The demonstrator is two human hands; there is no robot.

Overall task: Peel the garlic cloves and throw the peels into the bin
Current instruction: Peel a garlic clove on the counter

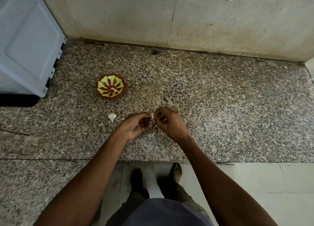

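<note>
A garlic clove [152,115] sits between both hands above the speckled granite counter [220,107], pinched by the left hand [136,126] and the right hand [169,122] at their fingertips. A second clove [112,116] lies on the counter just left of the left hand. Further back stands a red and green bowl [110,86], holding what is perhaps one peeled clove. Small peel scraps [153,134] lie under the hands. A white appliance [27,39] stands at the far left, against a tiled wall [186,22].

One pale clove [152,115] held between both hands' fingertips above the counter, skin partly loose. Second clove [112,116], unpeeled, lies on the granite to the left. Peel scrap [153,134] below.
</note>
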